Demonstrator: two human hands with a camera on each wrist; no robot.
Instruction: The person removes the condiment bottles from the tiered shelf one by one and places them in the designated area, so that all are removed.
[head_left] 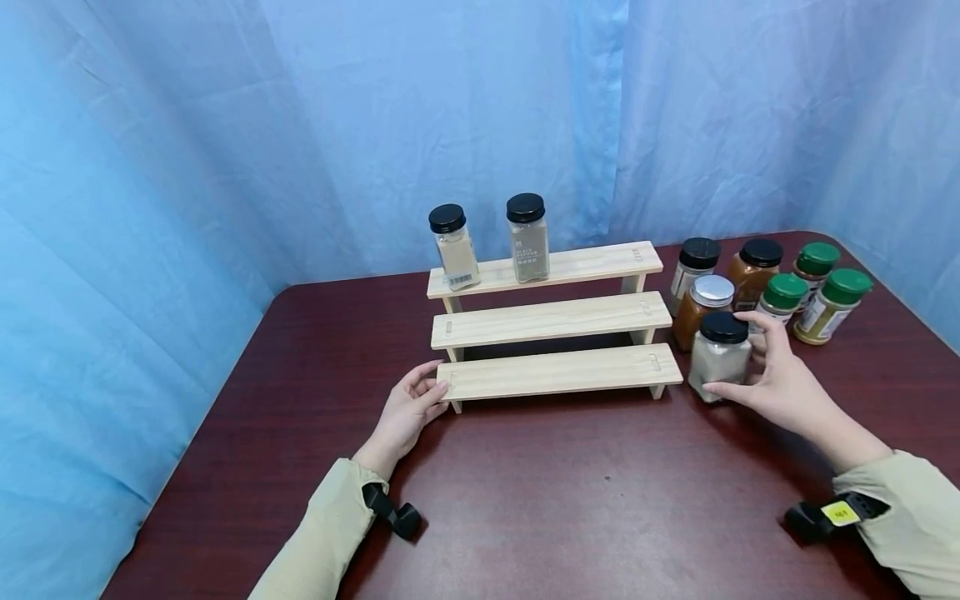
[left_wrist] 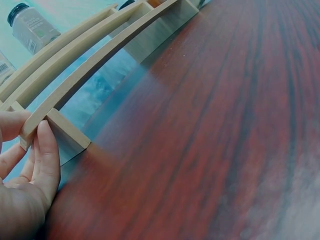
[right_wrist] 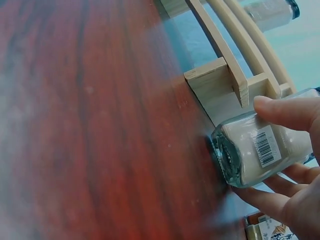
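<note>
My left hand [head_left: 405,410] pinches the left end of the lowest step of a three-tier wooden rack [head_left: 555,372]. In the left wrist view the thumb lies over the board's end and a finger [left_wrist: 47,150] reaches under it. My right hand [head_left: 787,385] grips a square glass spice jar [head_left: 718,367] with a black lid and pale powder inside, just off the rack's right end. The right wrist view shows the thumb on one side of this jar, fingers on the other, and a barcode label [right_wrist: 266,146] facing the camera.
On the top step stand a spice jar with cream powder [head_left: 457,258] and a black pepper jar [head_left: 529,250]. Behind my right hand cluster several more jars, among them a silver-lidded jar [head_left: 692,327] and a green-lidded jar [head_left: 823,317]. Blue curtain [head_left: 450,108] hangs behind the dark red table [head_left: 570,500].
</note>
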